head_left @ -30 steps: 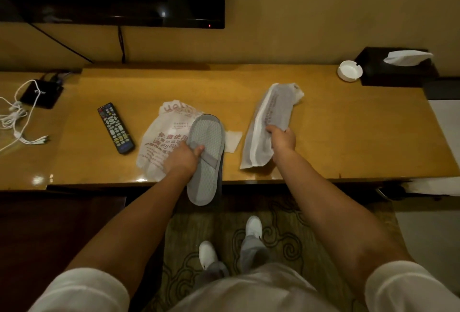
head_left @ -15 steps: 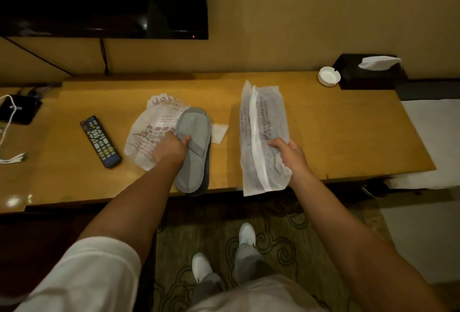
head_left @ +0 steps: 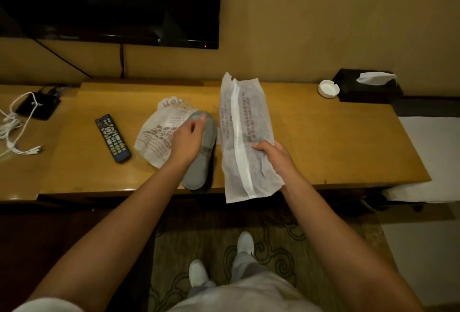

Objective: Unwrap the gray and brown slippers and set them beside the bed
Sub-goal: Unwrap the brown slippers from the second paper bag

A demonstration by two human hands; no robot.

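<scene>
The right hand [head_left: 273, 156] grips a wrapped slipper pack [head_left: 245, 137], held tilted above the desk [head_left: 323, 142], thumb on top; the left hand [head_left: 185, 138] hovers over the gray slippers [head_left: 201, 162] with fingers loosely curled, holding nothing; the slippers lie on the desk's front edge, partly on an empty wrapper [head_left: 159, 132], near a remote [head_left: 112, 138]

A single head-worn view looks forward and steeply down from above the standing person. It faces a wall with a dark television [head_left: 109, 2] mounted over the long wooden table [head_left: 323, 137], which crosses mid-frame at arm's reach. Both forearms enter from the bottom corners, and the shoes [head_left: 198, 271] on patterned carpet [head_left: 273, 232] show directly below.
</scene>
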